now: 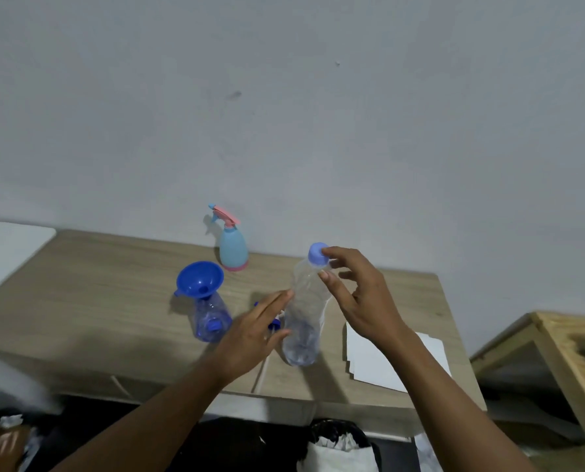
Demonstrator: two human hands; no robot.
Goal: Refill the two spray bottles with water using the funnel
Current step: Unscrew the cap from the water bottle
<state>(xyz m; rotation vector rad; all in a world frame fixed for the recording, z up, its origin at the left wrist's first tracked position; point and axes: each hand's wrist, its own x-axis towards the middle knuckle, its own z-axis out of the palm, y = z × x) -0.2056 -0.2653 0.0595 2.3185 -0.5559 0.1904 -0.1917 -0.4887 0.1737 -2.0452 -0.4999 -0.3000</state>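
Fingertips (326, 256) of the right hand (359, 294) pinch the blue cap (317, 252) on top of the water bottle (304, 311). The other fingers of that hand are spread out wide. The left hand (253, 332) lies flat against the side of the water bottle, with its fingers straight and a little apart. It is steadying the bottle, not squeezing it.

The water bottle stands up on the wooden table (114, 284), near the front edge. It is clear and a bit crumpled. It looks like there is water low down in it, but the plastic is too blurry to be sure.

I think the step now is opening the water bottle. Next the cap needs a twist to come off. Then the bottle must be lifted and tipped slowly over the funnel (200, 279), so nothing spills.

The funnel, just one, is blue and sits in the neck of the clear blue spray bottle (211, 318), to the left of the hands. Its sprayer top (274, 324) seems to lie on the table behind the left hand. A second spray bottle (233, 248), light blue with a pink trigger, stands by the wall with its top on. So there are two spray bottles and one water bottle. Some white paper (396, 359) lies to the right.
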